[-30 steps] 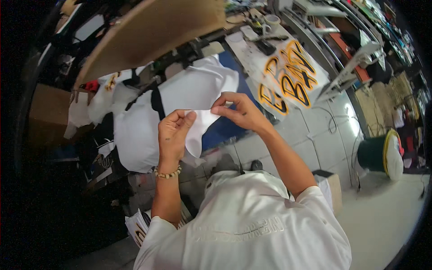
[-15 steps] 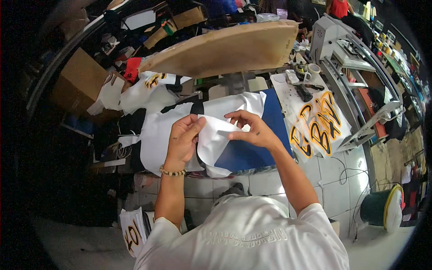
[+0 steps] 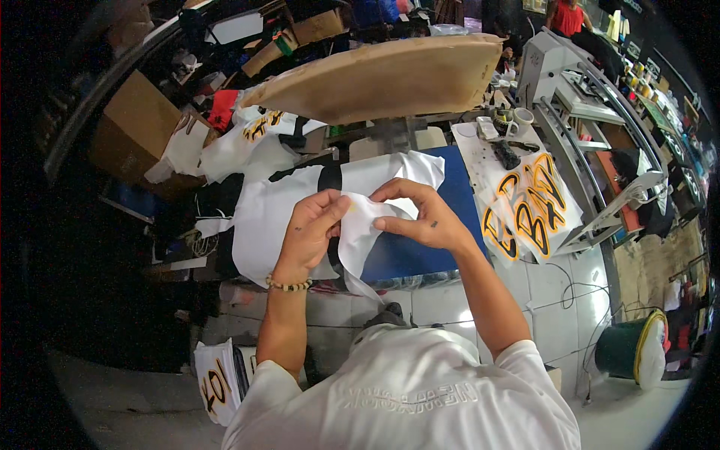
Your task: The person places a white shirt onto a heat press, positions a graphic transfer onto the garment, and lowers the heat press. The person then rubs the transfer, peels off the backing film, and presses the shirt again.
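A piece of white fabric (image 3: pixel 358 240) hangs between my two hands, above the blue pad (image 3: pixel 420 259). My left hand (image 3: pixel 307 225) is closed on its upper left edge, thumb uppermost. My right hand (image 3: pixel 416 217) grips its right side, with the thumb low and the index finger curled over the top edge. More white cut fabric (image 3: pixel 262 232) lies beneath, spread over the pad beside a black strip (image 3: pixel 330 178). To the right, white sheets with orange-and-black lettering (image 3: pixel 562 202) lie on a pale board (image 3: pixel 469 150).
A brown padded panel (image 3: pixel 375 79) stands behind. A grey press machine (image 3: pixel 544 67) is at right, a person in red (image 3: pixel 566 16) beyond. Cardboard boxes (image 3: pixel 127 131) sit at left, a green bucket (image 3: pixel 622 349) on the floor at lower right, printed sheets (image 3: pixel 214 379) at lower left.
The view has tilted up, showing more of the workshop. My right hand has shifted its grip along the fabric, its thumb now lower and index finger over the top. The fabric hangs more folded.
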Tool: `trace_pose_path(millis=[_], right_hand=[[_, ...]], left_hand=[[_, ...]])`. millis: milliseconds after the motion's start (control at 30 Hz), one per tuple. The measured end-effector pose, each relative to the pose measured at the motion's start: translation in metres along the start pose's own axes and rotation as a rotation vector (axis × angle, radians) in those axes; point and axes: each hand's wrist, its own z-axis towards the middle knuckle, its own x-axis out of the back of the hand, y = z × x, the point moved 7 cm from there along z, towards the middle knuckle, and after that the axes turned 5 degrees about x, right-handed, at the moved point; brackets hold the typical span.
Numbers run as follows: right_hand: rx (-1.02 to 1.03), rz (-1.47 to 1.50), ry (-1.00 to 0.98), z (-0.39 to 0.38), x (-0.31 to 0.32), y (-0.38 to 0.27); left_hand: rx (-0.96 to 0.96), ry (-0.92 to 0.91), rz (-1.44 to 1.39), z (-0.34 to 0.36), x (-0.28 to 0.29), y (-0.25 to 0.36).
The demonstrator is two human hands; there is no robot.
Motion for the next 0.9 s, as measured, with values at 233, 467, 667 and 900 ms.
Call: trace_pose_path(millis=[233, 467, 667, 900], right_hand=[[-0.272, 0.46, -0.028, 0.005, -0.015, 0.013], [-0.308, 0.496, -0.041, -0.004, -0.019, 0.021], [-0.372, 0.524, -0.032, -0.011, -0.016, 0.024], [-0.384, 0.531, -0.042, -0.018, -0.011, 0.027]], left_hand=[[-0.012, -0.032, 0.051, -0.011, -0.003, 0.003], [0.005, -0.064, 0.122, -0.024, -0.004, 0.004], [-0.002, -0.051, 0.146, -0.027, -0.006, 0.003], [-0.018, -0.007, 0.119, -0.024, -0.001, 0.0]])
